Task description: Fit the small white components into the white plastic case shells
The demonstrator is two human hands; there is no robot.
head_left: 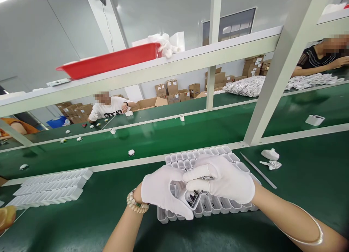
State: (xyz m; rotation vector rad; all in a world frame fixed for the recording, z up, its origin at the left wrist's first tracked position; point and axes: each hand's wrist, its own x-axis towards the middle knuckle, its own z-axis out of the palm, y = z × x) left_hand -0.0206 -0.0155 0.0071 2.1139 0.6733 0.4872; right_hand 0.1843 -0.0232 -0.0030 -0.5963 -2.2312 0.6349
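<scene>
Both hands wear white gloves and meet over rows of small open white plastic cases (215,204) on the green bench. Between the thumb and fingers of my left hand (166,190) is one small white case (193,200), tilted, its open end showing dark parts inside. My right hand (223,179) is closed, its fingertips pressed together at the upper edge of that case. Whatever those fingertips pinch is hidden. To the right of the rows lie metal tweezers (257,170), a crumpled white piece (270,154) and a small white bundle (271,165).
More white cases (51,188) stand in rows at left. Beyond the bench runs a green conveyor (158,135) carrying scattered small white parts. A slanted post (283,63) and a shelf with a red tray (111,61) stand ahead. Co-workers sit across the line.
</scene>
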